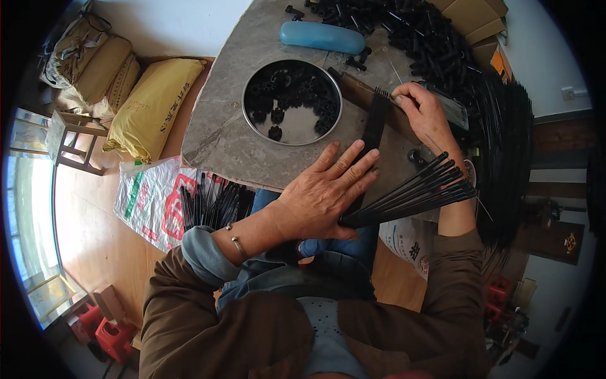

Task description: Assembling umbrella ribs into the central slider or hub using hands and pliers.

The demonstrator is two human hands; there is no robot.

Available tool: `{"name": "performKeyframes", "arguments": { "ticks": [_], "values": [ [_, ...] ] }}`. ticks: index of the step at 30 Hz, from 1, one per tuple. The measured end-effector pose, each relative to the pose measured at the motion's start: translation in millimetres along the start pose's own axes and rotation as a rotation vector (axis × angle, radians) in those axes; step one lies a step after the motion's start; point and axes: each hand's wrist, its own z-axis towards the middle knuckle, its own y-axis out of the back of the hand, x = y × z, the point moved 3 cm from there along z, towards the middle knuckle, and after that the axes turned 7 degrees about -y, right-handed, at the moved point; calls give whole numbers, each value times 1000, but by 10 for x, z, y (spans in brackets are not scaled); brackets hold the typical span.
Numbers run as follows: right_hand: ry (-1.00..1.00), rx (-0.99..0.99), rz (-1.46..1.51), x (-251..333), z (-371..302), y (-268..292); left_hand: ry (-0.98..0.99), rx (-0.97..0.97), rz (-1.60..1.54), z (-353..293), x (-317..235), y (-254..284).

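Observation:
My left hand [325, 189] lies flat, fingers stretched, across a row of thin black rods [375, 123] set side by side on the table. A fanned bundle of black rods with rounded ends [410, 194] sticks out to the right from beside its thumb, over the table's near edge. At the far tips of the flat row, my right hand [427, 114] pinches thumb and forefinger together. They seem to hold a thin wire [483, 208], which trails back past the wrist; the pinched part is hidden.
A round metal tray [245, 117] holding small black ringed parts stands on the grey table [221, 132], with a light-blue case [322, 37] behind. Black fittings [435, 54] are heaped at the far right, above long black rods [505, 139]. More rods [214, 202] lie on a printed sack at left.

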Motion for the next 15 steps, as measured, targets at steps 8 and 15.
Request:
{"name": "performKeyframes", "arguments": {
  "ticks": [8,15],
  "values": [
    [-52,-8,-8,31,-19,17,6,17,3,1,5,-8],
    [-18,-1,-18,5,11,0,12,10,-3,2,4,-8]
  ]
}}
